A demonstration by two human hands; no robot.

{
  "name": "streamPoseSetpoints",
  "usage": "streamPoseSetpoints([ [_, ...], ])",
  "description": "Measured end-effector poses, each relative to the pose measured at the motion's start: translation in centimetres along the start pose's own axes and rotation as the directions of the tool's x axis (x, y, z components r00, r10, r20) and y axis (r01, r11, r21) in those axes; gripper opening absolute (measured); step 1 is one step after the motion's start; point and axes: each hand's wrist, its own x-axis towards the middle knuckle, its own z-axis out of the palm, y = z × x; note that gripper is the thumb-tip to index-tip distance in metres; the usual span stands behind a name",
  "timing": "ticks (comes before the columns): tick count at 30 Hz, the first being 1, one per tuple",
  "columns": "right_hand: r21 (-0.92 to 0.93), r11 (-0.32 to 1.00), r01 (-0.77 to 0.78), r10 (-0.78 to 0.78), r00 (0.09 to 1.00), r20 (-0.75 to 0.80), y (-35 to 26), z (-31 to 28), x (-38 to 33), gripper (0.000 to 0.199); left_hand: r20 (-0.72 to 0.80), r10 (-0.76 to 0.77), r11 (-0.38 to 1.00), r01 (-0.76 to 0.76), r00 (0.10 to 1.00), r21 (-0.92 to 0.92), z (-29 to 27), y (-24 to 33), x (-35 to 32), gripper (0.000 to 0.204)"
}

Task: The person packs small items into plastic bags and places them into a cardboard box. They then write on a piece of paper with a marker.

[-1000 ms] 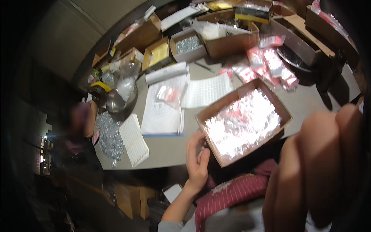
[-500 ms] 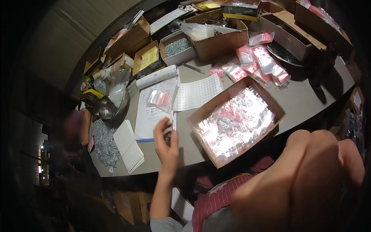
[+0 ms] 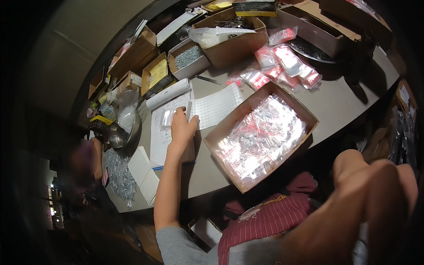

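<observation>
My left hand reaches over the notepad, which has handwritten lines and a rolled-back top page. Its fingers rest at the right edge of a small clear plastic bag pack with pale red marks. The thumb stands apart from the fingers, and the hand covers part of the pack. Right of this hand sits an open cardboard box, filled with small clear bags with red strips and small metal parts inside. My right hand does not show.
A perforated white sheet lies beside the notepad. Red-and-clear bag packs are heaped behind the box. Boxes of hardware, including silvery screws, line the back. Bagged parts lie at left. Bare knees rise at right, below the table edge.
My left hand has moved forward from the notepad's lower right edge onto the small bag pack. The whole view has shifted slightly.
</observation>
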Motion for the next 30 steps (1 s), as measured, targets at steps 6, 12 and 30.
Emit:
streamPoseSetpoints([
  [6, 0.053, 0.998, 0.031, -0.033, 0.999, 0.022, -1.5, -0.7, -0.8, 0.035, 0.170, -0.141, 0.883, 0.201, 0.975, -0.424, -1.9, -0.4, 0.2, 0.029],
  [12, -0.623, 0.575, -0.530, 0.415, 0.846, -0.336, -0.7, -5.3, -6.3, 0.031, -0.216, -0.258, 0.595, -0.022, 0.942, -0.803, -9.3, -4.2, -1.7, 0.023],
  [30, -0.681, 0.169, -0.713, 0.313, 0.694, -0.649, 7.6, -8.3, -5.9, 0.030, -0.172, -0.755, 0.024, -0.236, 0.633, -0.972, -17.7, -21.3, -27.0, 0.040],
])
